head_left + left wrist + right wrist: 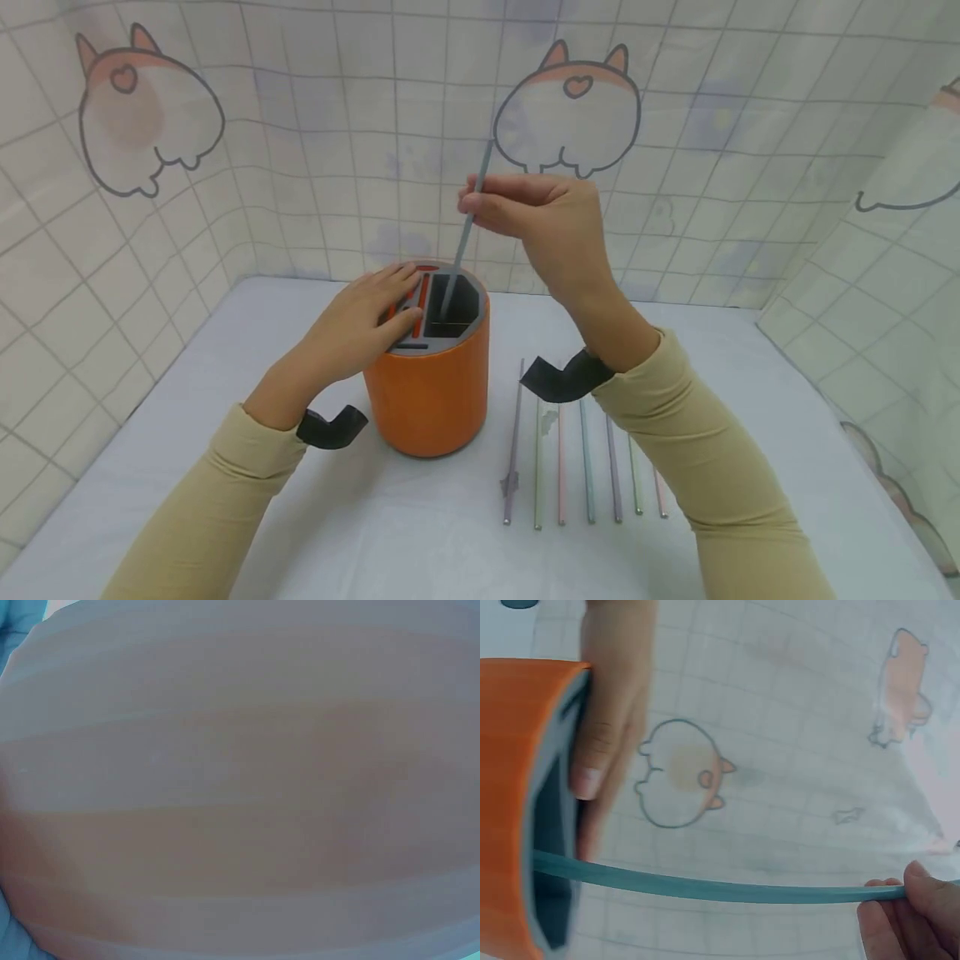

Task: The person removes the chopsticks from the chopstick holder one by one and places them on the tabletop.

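An orange round holder (427, 408) with a grey slotted top stands upright on the table. My left hand (367, 321) rests on the left part of that top, fingers extended over its slots. My right hand (551, 221) pinches a slim blue straw (465, 236) between thumb and fingers, above and right of the holder. The straw slants down, its lower end inside the large open compartment. In the right wrist view the straw (705, 890) runs from the right fingertips (922, 889) into the holder (502, 802). A blurred close surface fills the left wrist view.
Several thin pastel straws (561, 467) lie side by side on the white-covered table (390, 533), right of the holder and partly under the right forearm. A tile-patterned curtain (315, 167) with dog drawings surrounds the table at the back and sides.
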Action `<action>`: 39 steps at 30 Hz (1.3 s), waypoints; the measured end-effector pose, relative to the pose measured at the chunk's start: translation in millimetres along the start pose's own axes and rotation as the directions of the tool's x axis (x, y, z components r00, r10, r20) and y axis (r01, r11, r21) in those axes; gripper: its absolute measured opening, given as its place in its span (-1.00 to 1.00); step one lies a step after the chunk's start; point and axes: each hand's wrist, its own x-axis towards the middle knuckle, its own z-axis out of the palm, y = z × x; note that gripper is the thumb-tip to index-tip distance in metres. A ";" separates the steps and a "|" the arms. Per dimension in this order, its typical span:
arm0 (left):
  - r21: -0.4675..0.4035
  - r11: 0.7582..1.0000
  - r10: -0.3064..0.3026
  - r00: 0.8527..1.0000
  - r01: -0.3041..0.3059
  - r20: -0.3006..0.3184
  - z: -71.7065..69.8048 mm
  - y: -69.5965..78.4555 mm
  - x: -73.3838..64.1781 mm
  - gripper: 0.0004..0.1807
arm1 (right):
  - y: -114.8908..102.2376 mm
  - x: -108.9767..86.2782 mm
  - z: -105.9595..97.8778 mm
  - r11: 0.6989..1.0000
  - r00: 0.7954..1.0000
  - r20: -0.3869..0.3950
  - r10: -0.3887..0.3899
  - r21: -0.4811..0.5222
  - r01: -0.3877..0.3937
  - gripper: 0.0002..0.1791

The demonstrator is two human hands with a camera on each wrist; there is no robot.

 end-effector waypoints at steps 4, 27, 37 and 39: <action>0.006 1.000 0.002 1.000 -0.002 0.000 0.2 -0.4 0.4 -0.34 | -22.2 -1.0 -10.4 0.989 0.994 -0.074 -0.078 0.118 0.087 -0.82; 0.011 1.000 0.007 1.000 -0.007 -0.001 0.7 -3.5 0.0 -0.32 | -18.4 -5.6 -120.0 0.940 0.952 -0.266 0.149 0.337 -0.053 -0.79; 0.004 1.000 0.011 1.000 -0.011 -0.005 0.7 0.1 -0.1 -0.34 | 12.6 -26.8 -180.2 0.913 0.907 -0.152 0.392 0.186 -0.363 -0.85; 0.002 1.000 0.013 1.000 -0.013 -0.007 1.0 1.0 0.3 -0.34 | 22.5 -34.2 -193.5 0.897 0.888 -0.136 0.440 0.102 -0.429 -0.85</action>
